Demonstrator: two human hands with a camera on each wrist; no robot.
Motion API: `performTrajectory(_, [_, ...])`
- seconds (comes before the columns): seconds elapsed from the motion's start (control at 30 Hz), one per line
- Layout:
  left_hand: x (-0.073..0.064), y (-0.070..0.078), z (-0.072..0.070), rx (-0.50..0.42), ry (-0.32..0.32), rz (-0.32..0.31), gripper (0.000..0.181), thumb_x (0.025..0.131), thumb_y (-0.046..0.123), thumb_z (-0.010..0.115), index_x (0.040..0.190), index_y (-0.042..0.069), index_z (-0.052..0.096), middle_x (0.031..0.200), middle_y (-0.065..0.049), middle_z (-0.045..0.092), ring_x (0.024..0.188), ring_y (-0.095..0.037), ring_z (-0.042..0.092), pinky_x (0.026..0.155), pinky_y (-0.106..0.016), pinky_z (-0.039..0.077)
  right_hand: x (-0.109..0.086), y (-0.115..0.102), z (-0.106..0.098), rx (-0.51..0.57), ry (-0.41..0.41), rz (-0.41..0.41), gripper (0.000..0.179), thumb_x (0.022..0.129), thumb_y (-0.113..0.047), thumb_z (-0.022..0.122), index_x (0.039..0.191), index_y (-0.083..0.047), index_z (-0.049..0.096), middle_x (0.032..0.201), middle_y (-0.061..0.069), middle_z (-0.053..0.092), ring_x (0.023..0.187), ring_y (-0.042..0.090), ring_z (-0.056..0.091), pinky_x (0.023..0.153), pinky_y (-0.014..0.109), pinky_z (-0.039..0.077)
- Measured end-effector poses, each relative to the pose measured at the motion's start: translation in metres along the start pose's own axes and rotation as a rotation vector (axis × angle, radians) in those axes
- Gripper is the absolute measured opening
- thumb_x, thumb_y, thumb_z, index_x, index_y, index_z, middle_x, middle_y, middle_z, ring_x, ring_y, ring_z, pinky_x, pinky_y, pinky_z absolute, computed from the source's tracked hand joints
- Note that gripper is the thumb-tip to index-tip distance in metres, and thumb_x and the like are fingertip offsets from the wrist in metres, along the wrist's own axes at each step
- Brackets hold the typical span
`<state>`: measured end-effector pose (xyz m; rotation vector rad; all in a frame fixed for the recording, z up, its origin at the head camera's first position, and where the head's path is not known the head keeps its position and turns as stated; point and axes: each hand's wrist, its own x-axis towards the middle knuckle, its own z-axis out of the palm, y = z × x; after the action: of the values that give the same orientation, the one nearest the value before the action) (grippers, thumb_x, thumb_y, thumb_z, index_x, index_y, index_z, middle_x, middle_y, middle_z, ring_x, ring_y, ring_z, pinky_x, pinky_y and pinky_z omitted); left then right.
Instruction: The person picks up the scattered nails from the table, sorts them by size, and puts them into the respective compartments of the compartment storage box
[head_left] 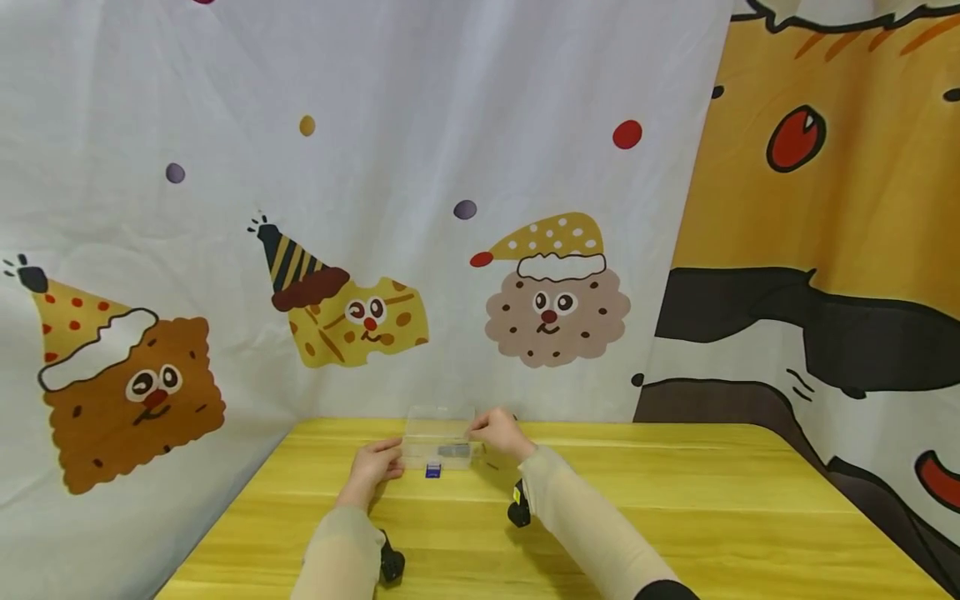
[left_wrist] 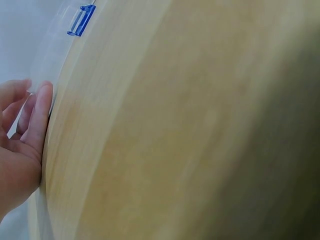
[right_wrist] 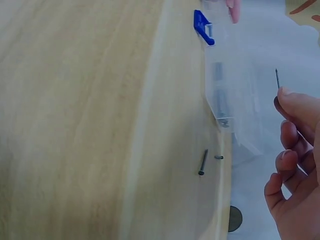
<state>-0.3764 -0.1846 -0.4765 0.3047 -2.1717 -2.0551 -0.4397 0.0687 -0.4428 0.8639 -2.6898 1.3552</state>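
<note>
Nearest the camera are two pale sleeves (head_left: pixel 600 533), each with a black wrist camera (head_left: pixel 519 506) at the cuff, both extending toward a clear box (head_left: pixel 418 457) on the wood-grain bench (head_left: pixel 712 500). The box stands near the bench's far edge, its clear lid (head_left: pixel 441 422) raised at the back and its blue latch (head_left: pixel 432 471) at the front. Grey fasteners (head_left: pixel 453 451) lie inside, in the right part of the box; their exact number cannot be told. Left hand (head_left: pixel 375 468): at the box's left end, thumb and fingers slightly apart, grip closed lightly on that end. Right hand (head_left: pixel 501 433): just above the box's right end, grip closed to a pinch, thumb and forefinger on a thin nail (right_wrist: pixel 277 78) with its point upward, remaining fingers loosely bent. On the bench just right of the box lie a dark headed nail (right_wrist: pixel 203 162) and, beside it, a shorter metal piece (right_wrist: pixel 219 157). Behind the box hangs a white cloth (head_left: pixel 525 67) printed with cartoon biscuits and cheese in party hats.
</note>
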Motion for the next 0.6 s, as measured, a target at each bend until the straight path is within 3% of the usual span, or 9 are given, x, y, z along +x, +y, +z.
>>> performTrajectory(0.1, [0.001, 0.0, 0.0, -0.008, 0.006, 0.005, 0.036, 0.094, -0.002, 0.056, 0.127, -0.015, 0.055, 0.083, -0.024, 0.066, 0.062, -0.015, 0.064, 0.058, -0.027, 0.059, -0.001, 0.0, 0.003, -0.002, -0.017, -0.007, 0.013, 0.09, -0.008, 0.068, 0.09, 0.001, 0.077, 0.09, 0.008, 0.073, 0.071, 0.017, 0.063, 0.071, 0.032, 0.057])
performTrajectory(0.3, [0.001, 0.001, -0.001, -0.017, -0.006, -0.003, 0.036, 0.094, -0.001, 0.055, 0.127, -0.014, 0.055, 0.083, -0.023, 0.066, 0.061, -0.015, 0.063, 0.057, -0.026, 0.059, 0.0, 0.008, 0.011, -0.04, -0.036, 0.009, 0.012, 0.089, -0.01, 0.07, 0.087, -0.001, 0.078, 0.091, 0.007, 0.073, 0.045, 0.009, 0.042, 0.056, 0.024, 0.048])
performTrajectory(0.43, [0.0, 0.0, -0.001, -0.028, -0.005, -0.015, 0.035, 0.095, 0.0, 0.056, 0.128, -0.013, 0.056, 0.079, -0.02, 0.066, 0.061, -0.016, 0.064, 0.058, -0.028, 0.059, 0.001, 0.01, 0.016, -0.063, -0.038, 0.006, 0.012, 0.087, -0.01, 0.071, 0.08, -0.004, 0.079, 0.082, 0.005, 0.073, 0.044, 0.009, 0.039, 0.051, 0.022, 0.042])
performTrajectory(0.6, [0.0, 0.001, -0.001, -0.02, 0.003, -0.019, 0.036, 0.095, 0.001, 0.056, 0.129, -0.012, 0.055, 0.08, -0.021, 0.066, 0.062, -0.018, 0.066, 0.06, -0.029, 0.06, 0.002, 0.01, 0.02, -0.064, -0.038, 0.001, 0.009, 0.085, -0.011, 0.074, 0.08, -0.005, 0.079, 0.081, 0.004, 0.072, 0.048, 0.009, 0.045, 0.051, 0.022, 0.044])
